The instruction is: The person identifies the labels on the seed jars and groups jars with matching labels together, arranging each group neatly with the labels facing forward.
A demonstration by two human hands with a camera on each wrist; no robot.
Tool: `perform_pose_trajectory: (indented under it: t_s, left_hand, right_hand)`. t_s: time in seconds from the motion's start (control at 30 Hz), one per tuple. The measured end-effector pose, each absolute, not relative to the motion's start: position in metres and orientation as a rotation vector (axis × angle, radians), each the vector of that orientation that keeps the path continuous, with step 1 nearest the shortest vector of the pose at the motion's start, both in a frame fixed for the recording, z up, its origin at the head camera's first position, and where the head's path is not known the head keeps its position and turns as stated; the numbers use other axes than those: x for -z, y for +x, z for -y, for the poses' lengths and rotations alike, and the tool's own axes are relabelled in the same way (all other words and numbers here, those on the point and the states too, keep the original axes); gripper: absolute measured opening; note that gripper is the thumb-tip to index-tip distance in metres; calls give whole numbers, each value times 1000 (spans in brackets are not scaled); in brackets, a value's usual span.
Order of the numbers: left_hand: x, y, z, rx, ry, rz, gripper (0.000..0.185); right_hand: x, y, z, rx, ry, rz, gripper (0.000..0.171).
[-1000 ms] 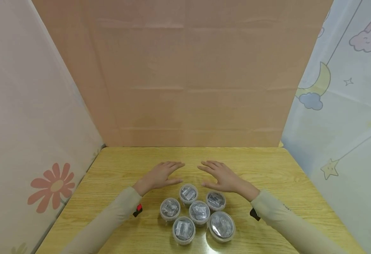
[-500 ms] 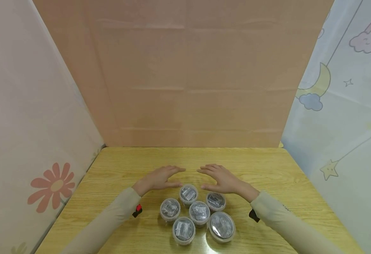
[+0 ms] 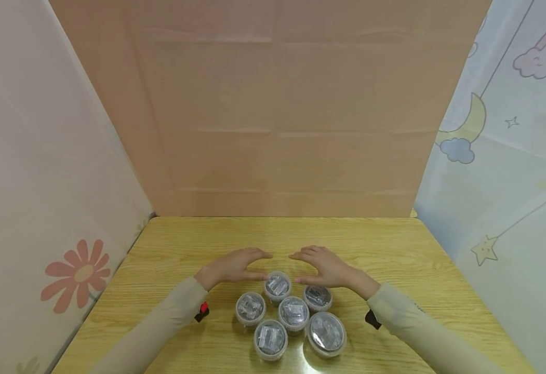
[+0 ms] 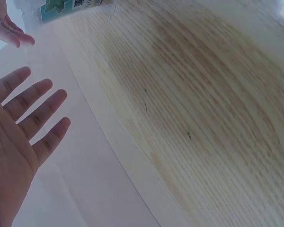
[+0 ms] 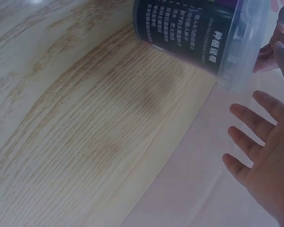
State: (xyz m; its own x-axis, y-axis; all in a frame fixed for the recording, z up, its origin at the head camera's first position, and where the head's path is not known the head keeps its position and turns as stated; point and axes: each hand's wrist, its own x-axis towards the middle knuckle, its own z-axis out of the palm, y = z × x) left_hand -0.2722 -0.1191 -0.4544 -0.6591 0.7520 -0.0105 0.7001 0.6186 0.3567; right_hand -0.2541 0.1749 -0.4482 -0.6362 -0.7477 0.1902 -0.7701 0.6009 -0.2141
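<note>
In the head view my left hand (image 3: 232, 265) hovers with fingers spread, close to the rearmost plastic tub (image 3: 277, 285). Facing it, my right hand (image 3: 326, 267) is held in the same loose, spread way near the tub at the right rear (image 3: 317, 296). Neither hand holds anything. Several round clear tubs stand upright in a cluster, with dark contents and small clear packets visible on top. The largest tub (image 3: 326, 333) is at the front right. A tub's dark printed label (image 5: 189, 33) shows in the right wrist view, a green one (image 4: 61, 9) in the left wrist view.
The tubs stand on a wood-grain table (image 3: 170, 239). A plain tan backdrop (image 3: 273, 114) rises behind its far edge. Patterned cloth walls hang at the left (image 3: 29, 171) and right (image 3: 511, 197). Dark straps (image 3: 202, 310) show at both sleeves.
Both hands have come slightly lower and nearer to the tubs in the head view, still apart with fingers spread. The tubs have not moved.
</note>
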Motion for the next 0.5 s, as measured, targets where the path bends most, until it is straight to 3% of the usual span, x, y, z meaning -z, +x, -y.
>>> perform_pose_trajectory:
  t_s: [0.5]
  left_hand:
    - [461,-271,119,-477,1229,-2654,73]
  right_hand:
    - [451,-252,-171,-428,1332,2776,61]
